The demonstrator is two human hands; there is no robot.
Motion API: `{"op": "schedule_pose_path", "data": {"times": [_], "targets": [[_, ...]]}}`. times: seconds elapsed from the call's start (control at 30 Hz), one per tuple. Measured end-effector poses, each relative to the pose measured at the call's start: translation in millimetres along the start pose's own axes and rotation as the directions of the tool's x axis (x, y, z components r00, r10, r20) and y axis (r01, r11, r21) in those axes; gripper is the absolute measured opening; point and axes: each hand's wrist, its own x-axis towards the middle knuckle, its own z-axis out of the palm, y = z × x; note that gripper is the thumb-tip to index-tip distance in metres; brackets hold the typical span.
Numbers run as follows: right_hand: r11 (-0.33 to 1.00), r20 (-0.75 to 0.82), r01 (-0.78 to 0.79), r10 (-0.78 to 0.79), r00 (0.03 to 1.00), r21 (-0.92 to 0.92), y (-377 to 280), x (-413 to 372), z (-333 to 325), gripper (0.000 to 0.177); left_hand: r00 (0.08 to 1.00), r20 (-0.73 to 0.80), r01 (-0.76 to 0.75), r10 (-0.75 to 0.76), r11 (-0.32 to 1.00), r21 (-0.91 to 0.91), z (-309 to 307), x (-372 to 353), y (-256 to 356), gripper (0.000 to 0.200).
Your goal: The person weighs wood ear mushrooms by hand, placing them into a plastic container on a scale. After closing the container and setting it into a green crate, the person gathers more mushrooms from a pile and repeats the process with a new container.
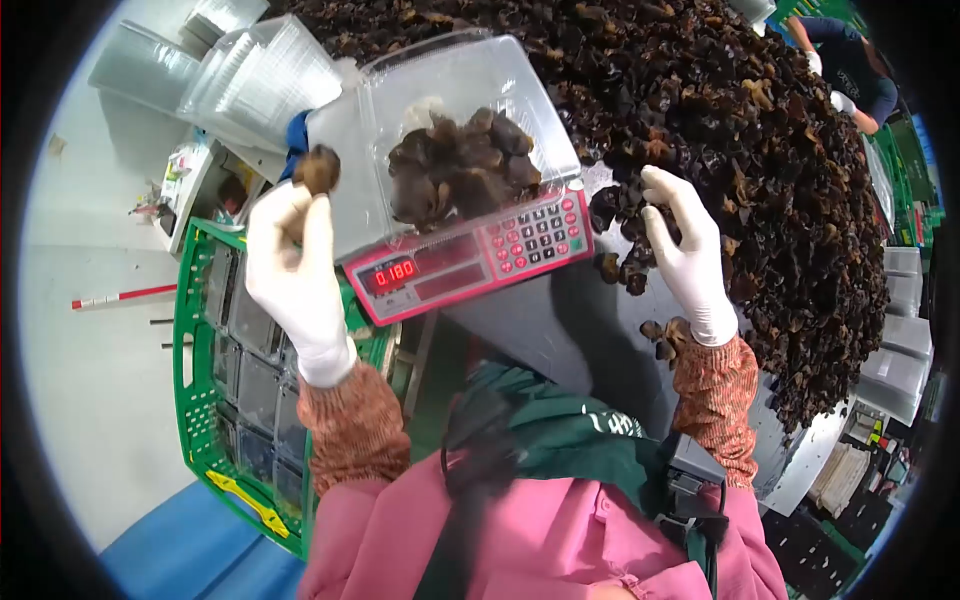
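My left hand, in a white glove, pinches one brown wood ear mushroom between thumb and fingers, left of the scale. A clear plastic clamshell box lies opened on the red digital scale, with a heap of dark wood ear mushrooms inside. The scale's red display reads 0.180. My right hand, also gloved, hovers at the edge of the large mushroom pile. Its thumb and forefinger are apart, with nothing seen between them.
Stacked clear plastic boxes stand at the upper left. A green crate with filled rows of clear boxes is at my left. More boxes stand at the right. A co-worker reaches toward the pile from the upper right.
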Motion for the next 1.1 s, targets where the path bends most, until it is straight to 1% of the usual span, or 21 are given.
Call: {"op": "schedule_pose_path", "data": {"times": [0.03, 0.07, 0.13, 0.2, 0.27, 0.33, 0.4, 0.43, 0.47, 0.53, 0.57, 0.6, 0.63, 0.67, 0.73, 0.77, 0.87, 1.0, 1.1], "targets": [[0.999, 0.011, -0.033, 0.033, 0.999, 0.003, 5.1, -7.7, -0.1, 0.037, 0.999, -0.009, -0.041, 0.042, 0.995, 0.092, 2.8, 6.1, 3.6, 0.021], [0.999, 0.025, -0.036, 0.036, 0.999, -0.012, 8.1, -13.1, -1.7, 0.037, 0.998, 0.032, -0.062, 0.059, 0.993, 0.104, 2.4, 9.3, 0.1, 0.018], [0.999, 0.023, -0.053, 0.053, 0.998, 0.01, 11.8, -21.2, -4.0, 0.036, 0.99, 0.061, -0.14, 0.13, 0.968, 0.209, 9.0, 13.3, -1.4, 0.02], [0.997, 0.015, -0.071, 0.071, 0.997, 0.008, 13.8, -26.6, -6.6, 0.036, 0.969, 0.095, -0.245, 0.23, 0.949, 0.197, 18.1, 15.1, -9.3, 0.021], [0.996, 0.011, -0.088, 0.088, 0.996, -0.006, 15.1, -29.4, -10.0, 0.035, 0.951, 0.134, -0.303, 0.278, 0.927, 0.223, 24.3, 14.0, -12.9, 0.022], [0.994, 0.011, -0.101, 0.101, 0.995, -0.029, 15.3, -31.1, -12.3, 0.035, 0.954, 0.146, -0.292, 0.26, 0.915, 0.277, 30.1, 10.4, -7.9, 0.021], [0.995, 0.014, -0.039, 0.041, 0.999, -0.093, 20.4, -32.6, -15.0, 0.033, 0.955, 0.208, -0.266, 0.213, 0.925, 0.272, 31.7, 11.5, -13.5, 0.02], [0.996, 0.002, -0.04, 0.04, 0.999, -0.079, 22.4, -33.2, -14.4, 0.033, 0.887, 0.316, -0.431, 0.336, 0.847, 0.31, 31.0, 15.4, -18.3, 0.019], [0.997, -0.003, -0.041, 0.041, 0.999, -0.067, 24.6, -35.9, -14.2, 0.032, 0.878, 0.401, -0.397, 0.262, 0.867, 0.302, 29.3, 15.9, -19.4, 0.017], [0.997, -0.008, -0.056, 0.055, 0.998, -0.054, 29.1, -38.9, -13.1, 0.033, 0.882, 0.389, -0.402, 0.268, 0.857, 0.322, 28.3, 15.3, -20.0, 0.018], [0.997, -0.014, -0.076, 0.076, 0.997, 0.002, 33.0, -40.8, -12.3, 0.033, 0.905, 0.356, -0.349, 0.232, 0.885, 0.309, 24.1, 16.7, -17.9, 0.017], [0.997, -0.003, -0.07, 0.07, 0.998, -0.012, 28.8, -39.9, -14.6, 0.034, 0.924, 0.331, -0.292, 0.189, 0.909, 0.296, 18.1, 17.0, -15.3, 0.017], [0.997, -0.003, -0.081, 0.081, 0.997, -0.018, 27.8, -39.2, -15.4, 0.034, 0.952, 0.285, -0.188, 0.109, 0.945, 0.268, 13.1, 15.8, -11.6, 0.017], [0.995, 0.002, -0.097, 0.097, 0.995, -0.022, 27.4, -39.9, -15.6, 0.035, 0.962, 0.26, -0.154, 0.085, 0.954, 0.257, 7.0, 16.7, -16.8, 0.017], [0.995, 0.006, -0.093, 0.093, 0.996, -0.031, 28.5, -40.0, -16.7, 0.034, 0.975, 0.221, -0.088, 0.022, 0.952, 0.294, -4.4, 15.6, -17.8, 0.016], [0.995, 0.008, -0.092, 0.092, 0.996, -0.034, 29.5, -40.8, -16.7, 0.034, 0.978, 0.197, -0.121, 0.064, 0.948, 0.294, -8.1, 15.4, -22.0, 0.015], [0.994, 0.018, -0.11, 0.11, 0.994, 0.002, 31.4, -45.1, -13.3, 0.033, 0.981, 0.189, -0.096, 0.033, 0.937, 0.335, -19.7, 8.8, -28.1, 0.016], [0.996, 0.06, -0.084, 0.085, 0.995, -0.015, 37.0, -52.3, -11.2, 0.031, 0.976, 0.215, -0.116, 0.043, 0.933, 0.341, -23.5, 3.3, -34.2, 0.017], [0.989, 0.089, -0.148, 0.15, 0.985, -0.023, 35.9, -57.7, -13.5, 0.031, 0.975, 0.215, -0.118, 0.047, 0.936, 0.332, -20.4, 0.4, -31.7, 0.018]]}}
